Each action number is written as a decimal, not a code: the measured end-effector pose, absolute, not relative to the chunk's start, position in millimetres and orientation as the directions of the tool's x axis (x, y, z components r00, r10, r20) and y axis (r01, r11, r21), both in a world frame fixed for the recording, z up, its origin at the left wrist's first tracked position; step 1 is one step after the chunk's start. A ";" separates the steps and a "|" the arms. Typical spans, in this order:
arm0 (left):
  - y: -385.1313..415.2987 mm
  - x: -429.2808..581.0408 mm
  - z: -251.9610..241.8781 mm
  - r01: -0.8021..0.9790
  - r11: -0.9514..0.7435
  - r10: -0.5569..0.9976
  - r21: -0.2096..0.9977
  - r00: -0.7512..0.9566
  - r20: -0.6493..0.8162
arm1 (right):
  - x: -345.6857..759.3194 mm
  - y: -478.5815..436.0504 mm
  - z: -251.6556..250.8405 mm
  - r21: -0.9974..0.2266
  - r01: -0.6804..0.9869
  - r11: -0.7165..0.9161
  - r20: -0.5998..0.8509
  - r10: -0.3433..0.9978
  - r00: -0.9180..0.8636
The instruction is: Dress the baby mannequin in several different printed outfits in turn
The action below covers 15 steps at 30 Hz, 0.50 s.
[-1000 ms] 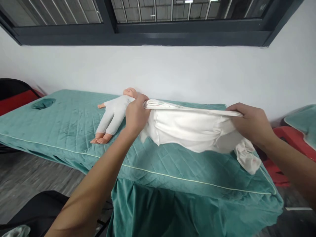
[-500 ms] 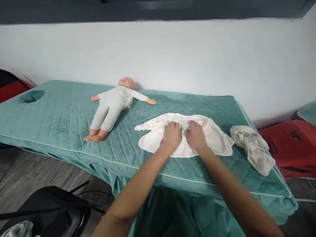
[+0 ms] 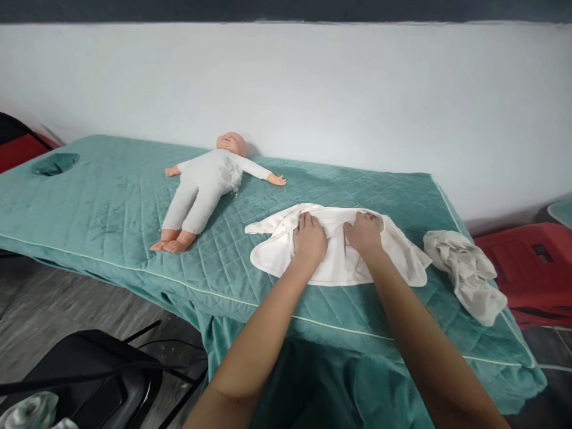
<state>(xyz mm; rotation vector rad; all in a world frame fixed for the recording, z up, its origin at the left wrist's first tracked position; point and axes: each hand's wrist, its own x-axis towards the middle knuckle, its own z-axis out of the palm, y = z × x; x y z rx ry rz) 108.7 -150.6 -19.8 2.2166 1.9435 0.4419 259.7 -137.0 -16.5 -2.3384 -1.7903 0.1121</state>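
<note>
On a green quilted bed [image 3: 357,193] against a white wall [image 3: 339,95], from the head view, a white baby garment [image 3: 335,271] lies spread out in front of the person, between a doll and a crumpled cloth. The left hand [image 3: 311,238] rests palm down on the garment, fingers slightly spread. The right hand [image 3: 364,232] lies just beside it on the same fabric, fingers bent; whether they pinch the cloth I cannot tell. The two hands seem placed side by side to press the fabric flat and keep it from sliding. A sleeve-like strip points left, toward the doll.

The doll [image 3: 203,179] lies on its back in a pale suit, head near the wall, arms out, well apart from the hands, perhaps to leave working room. The crumpled cloth [image 3: 465,271] sits near the bed's right end, just beyond the garment, seemingly set aside.

Counted: two hands, one garment, one doll, one crumpled cloth, one hole [image 3: 56,165] in the bed's left end, and one black chair [image 3: 89,375] at lower left.
</note>
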 end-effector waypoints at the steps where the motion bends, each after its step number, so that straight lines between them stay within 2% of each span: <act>1: -143.5 108.5 -19.5 0.940 -0.089 0.993 0.331 0.058 0.104 | 258.7 -134.2 -16.1 -0.230 0.935 -0.270 0.059 0.955 0.290; 5: -128.8 106.5 -11.5 0.907 0.024 0.987 0.420 -0.089 0.136 | 251.4 -132.7 -13.8 -0.352 0.874 -0.336 0.095 0.916 0.391; 7: -136.6 105.9 -4.7 0.876 0.007 0.968 0.483 -0.127 0.217 | 245.5 -140.1 -10.5 -0.394 0.853 -0.342 0.153 0.891 0.428; 10: -162.8 107.5 9.0 0.792 -0.030 0.919 0.610 -0.219 0.329 | 236.1 -159.4 1.0 -0.504 0.823 -0.260 0.300 0.841 0.450; 13: -193.2 112.4 28.0 0.675 -0.120 0.838 0.728 -0.324 0.438 | 227.3 -181.3 19.9 -0.639 0.755 -0.149 0.468 0.703 0.535; 15: -211.6 116.0 41.5 0.592 -0.188 0.786 0.784 -0.388 0.481 | 221.6 -195.1 33.7 -0.716 0.689 -0.116 0.502 0.601 0.623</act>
